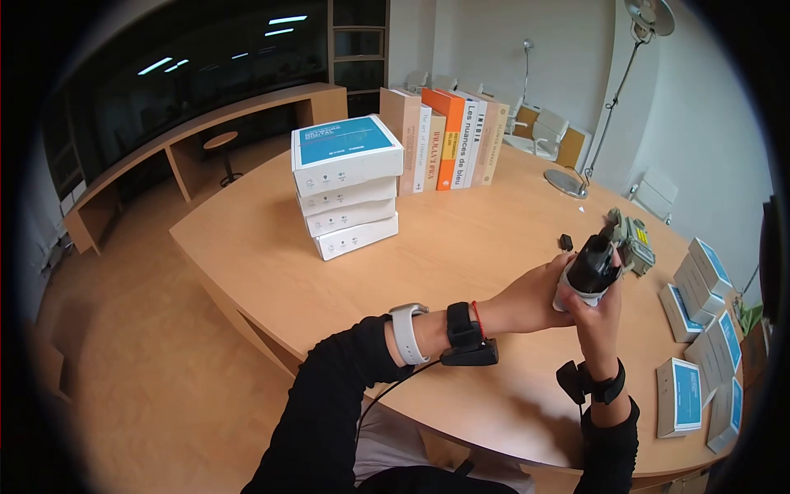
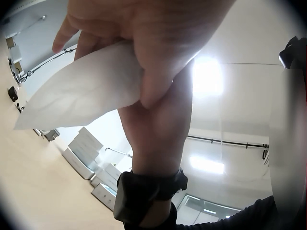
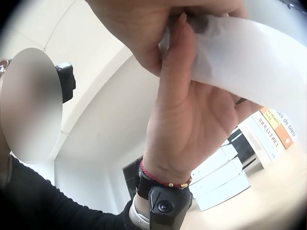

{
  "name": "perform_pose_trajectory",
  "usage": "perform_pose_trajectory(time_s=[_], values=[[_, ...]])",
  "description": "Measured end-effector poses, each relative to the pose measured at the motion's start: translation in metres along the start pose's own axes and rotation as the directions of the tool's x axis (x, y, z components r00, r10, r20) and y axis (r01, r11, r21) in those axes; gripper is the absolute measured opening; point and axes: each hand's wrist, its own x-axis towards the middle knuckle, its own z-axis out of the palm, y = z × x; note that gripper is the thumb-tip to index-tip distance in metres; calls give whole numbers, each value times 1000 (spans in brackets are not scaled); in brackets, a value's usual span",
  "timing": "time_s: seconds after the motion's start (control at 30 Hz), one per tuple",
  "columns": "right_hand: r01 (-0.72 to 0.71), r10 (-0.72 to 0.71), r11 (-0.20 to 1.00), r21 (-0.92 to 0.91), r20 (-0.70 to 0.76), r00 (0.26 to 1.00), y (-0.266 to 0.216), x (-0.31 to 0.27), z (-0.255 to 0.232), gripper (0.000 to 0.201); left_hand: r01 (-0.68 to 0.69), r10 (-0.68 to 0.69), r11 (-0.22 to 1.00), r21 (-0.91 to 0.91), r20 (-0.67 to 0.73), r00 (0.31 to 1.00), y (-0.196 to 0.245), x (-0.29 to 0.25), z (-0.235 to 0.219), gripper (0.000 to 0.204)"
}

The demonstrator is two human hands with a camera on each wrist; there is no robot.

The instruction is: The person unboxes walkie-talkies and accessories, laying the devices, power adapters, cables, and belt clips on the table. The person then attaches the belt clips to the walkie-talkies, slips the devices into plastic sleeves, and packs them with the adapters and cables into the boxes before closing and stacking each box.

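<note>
Both hands hold a glossy black rounded object (image 1: 594, 262) close over the right part of the table. A thin white sheet (image 2: 88, 88) is wrapped about its lower end and hangs out flat beyond the fingers; the object's kind is something I cannot tell. My left hand (image 1: 539, 290) grips from the left, its thumb (image 3: 178, 57) bent against the sheet in the right wrist view. My right hand (image 1: 602, 319) grips the near right side, its thumb along the sheet's edge. Just beyond the hands lies a grey-green device (image 1: 635, 245) with yellow marks, beside a small black block (image 1: 565, 242).
Several white boxes with blue tops form a stack (image 1: 350, 189) at the table's left. Upright books (image 1: 448, 140) stand behind it. More blue-and-white boxes (image 1: 680, 397) lie along the right edge. A lamp base (image 1: 566, 183) stands at the back.
</note>
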Motion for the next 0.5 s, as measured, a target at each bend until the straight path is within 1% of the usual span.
perform_pose_trajectory(time_s=[0.03, 0.07, 0.1, 0.17, 0.2, 0.27, 0.3, 0.33, 0.37, 0.43, 0.47, 0.5], values=[[-4, 4, 1000, 3, 2, 1000, 4, -1, 1, 73, 14, -14, 1000, -21, -20, 1000, -1, -1, 2, 69], [29, -28, 998, -49, 4, 1000, 10, -2, 2, 72, 16, -21, 998, -58, -81, 996, -3, -3, 5, 64], [61, -61, 993, -100, 7, 998, 14, -3, 2, 70, 21, -26, 998, -58, -82, 996, -4, -4, 9, 64], [50, -51, 994, -92, -5, 999, 13, -3, 2, 69, 2, -12, 998, -65, -144, 989, -3, -5, 12, 58], [42, -44, 995, -87, -18, 999, 12, -2, 2, 68, 6, -15, 998, -63, -150, 989, -1, -5, 12, 58], [31, -33, 997, -77, -16, 999, 11, -2, 1, 67, -37, 35, 999, -32, -59, 998, 4, -4, 8, 56], [21, -23, 997, -68, -20, 1000, 9, -2, 2, 66, -30, 28, 999, -25, -68, 997, 3, -6, 9, 56], [16, -18, 994, -108, -20, 1000, 5, -3, 3, 66, -22, 15, 997, -74, -93, 996, 1, -7, 13, 55], [16, -17, 995, -101, -9, 1000, 3, -3, 4, 66, -17, 2, 992, -124, -117, 993, 0, -8, 16, 54], [56, -55, 985, -166, 16, 998, 5, -3, 1, 67, -7, -13, 990, -139, -145, 989, -2, -8, 18, 56], [133, -136, 958, -253, 6, 991, 8, -3, 0, 65, -3, -23, 987, -163, -158, 987, 0, -7, 16, 57], [133, -135, 959, -251, 9, 991, 8, -1, -2, 65, 0, -32, 982, -187, -169, 985, 2, -7, 15, 59]])
